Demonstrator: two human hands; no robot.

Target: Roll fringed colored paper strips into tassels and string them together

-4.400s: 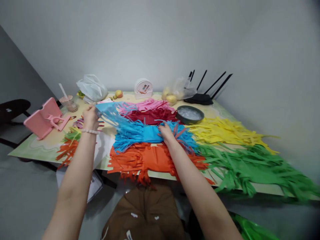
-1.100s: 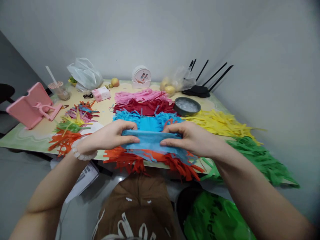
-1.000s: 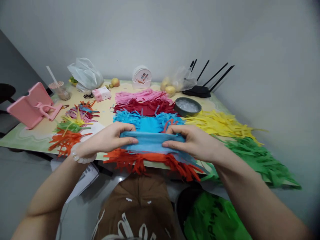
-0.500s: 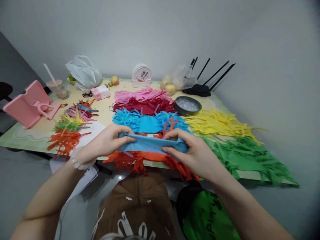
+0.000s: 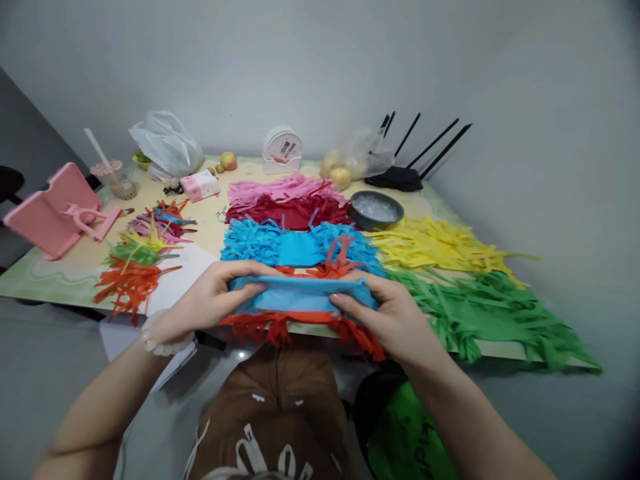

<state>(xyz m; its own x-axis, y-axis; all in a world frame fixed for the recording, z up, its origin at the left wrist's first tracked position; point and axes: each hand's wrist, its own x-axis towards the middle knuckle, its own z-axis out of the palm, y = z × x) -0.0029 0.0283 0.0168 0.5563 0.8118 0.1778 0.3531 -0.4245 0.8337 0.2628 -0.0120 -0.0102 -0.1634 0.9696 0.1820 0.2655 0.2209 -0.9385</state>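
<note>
"Pale grey wall (image 5: 320,67) at the back, cream-and-green patterned tabletop (image 5: 55,270) before it; what are the two hands doing at the near edge?"

"Both are closed on one thing, a light-blue folded strip of thin sheet (image 5: 297,293). The bare left hand (image 5: 213,297), with a white beaded bracelet (image 5: 163,340) at its wrist, pinches one end, thumb on the near face; the bare right hand (image 5: 395,313) grips the other end in the same manner"

"Where exactly is that strip?"

"Held level between them, on the near side of a bright-blue fringed bundle (image 5: 300,248). An orange fringed bundle (image 5: 280,327) shows both beyond and below it; whether the two touch, I can't tell"

"And farther back?"

"A dark-red fringed bundle (image 5: 295,213), then a soft-pink fringed bundle (image 5: 285,189). A dark round bowl (image 5: 375,210) stands just beside the red one, and a yellow fringed bundle (image 5: 440,247) and a green fringed bundle (image 5: 500,320) spread over the table's right side"
</note>
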